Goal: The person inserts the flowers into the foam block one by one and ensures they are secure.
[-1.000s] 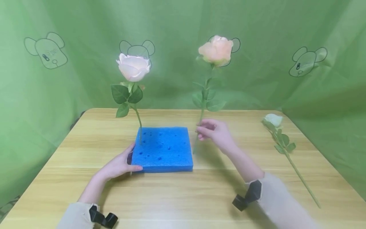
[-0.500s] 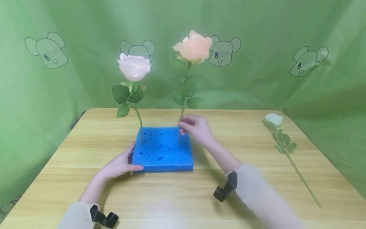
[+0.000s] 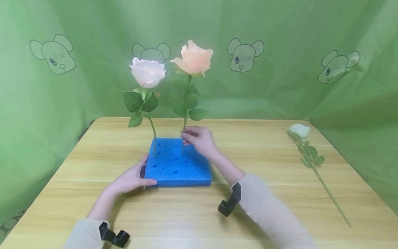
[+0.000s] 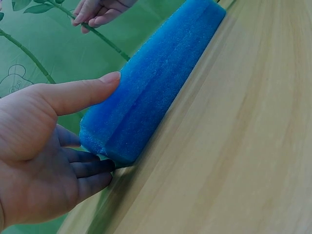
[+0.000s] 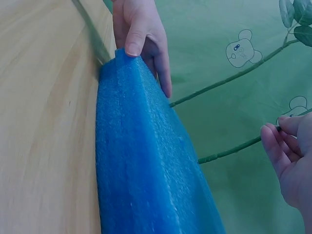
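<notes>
Blue foam block [image 3: 194,174]: flat on the bench [image 3: 280,162]; the head view shows its dark-holed top, the left wrist view its side.
Peach rose [image 3: 194,58]: nearly upright above the block; the right wrist view brings its stem down to the foam, though whether it goes in I cannot tell.
Pale pink rose [image 3: 147,73]: standing at the block's left part.
White rose [image 3: 300,130]: lying at the right, its bloom seen only from the head.
Left hand [image 3: 132,178]: gripping the corner, thumb at the front edge, fingers at the left side.
Right hand [image 3: 200,140]: pinching the peach stem, forearm slanting from lower right.
</notes>
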Motion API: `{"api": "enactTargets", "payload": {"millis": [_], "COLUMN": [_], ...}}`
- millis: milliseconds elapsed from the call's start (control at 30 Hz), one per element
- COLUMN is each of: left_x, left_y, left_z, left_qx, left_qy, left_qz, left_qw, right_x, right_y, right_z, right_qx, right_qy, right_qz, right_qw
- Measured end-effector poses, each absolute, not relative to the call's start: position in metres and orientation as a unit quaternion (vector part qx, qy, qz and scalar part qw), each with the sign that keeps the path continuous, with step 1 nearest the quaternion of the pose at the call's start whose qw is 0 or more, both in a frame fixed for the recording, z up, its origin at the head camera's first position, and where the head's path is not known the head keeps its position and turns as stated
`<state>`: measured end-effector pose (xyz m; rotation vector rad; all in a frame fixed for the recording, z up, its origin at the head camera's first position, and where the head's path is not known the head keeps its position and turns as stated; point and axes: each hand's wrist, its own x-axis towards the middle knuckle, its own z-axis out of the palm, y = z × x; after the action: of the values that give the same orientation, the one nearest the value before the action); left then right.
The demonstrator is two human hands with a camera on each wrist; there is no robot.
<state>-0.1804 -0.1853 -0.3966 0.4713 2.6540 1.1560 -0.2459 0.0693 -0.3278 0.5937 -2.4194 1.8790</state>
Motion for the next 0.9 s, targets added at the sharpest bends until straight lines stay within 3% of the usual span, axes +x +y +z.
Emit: {"api": "enactTargets", "payload": {"millis": [900], "left_x": [-0.181], "left_y": [-0.186], "left_z": [-0.398], "left_qx": [0.156], "left_qy": [0.897], "left_qz": [0.4], "left_qw": [0.105], "right_x": [-0.249], "right_y": [0.058], "right_z": [-0.341], "right_qx": [0.221], "right_qy": [-0.793], "right_qz": [0.567], "right_qw": [0.005]}}
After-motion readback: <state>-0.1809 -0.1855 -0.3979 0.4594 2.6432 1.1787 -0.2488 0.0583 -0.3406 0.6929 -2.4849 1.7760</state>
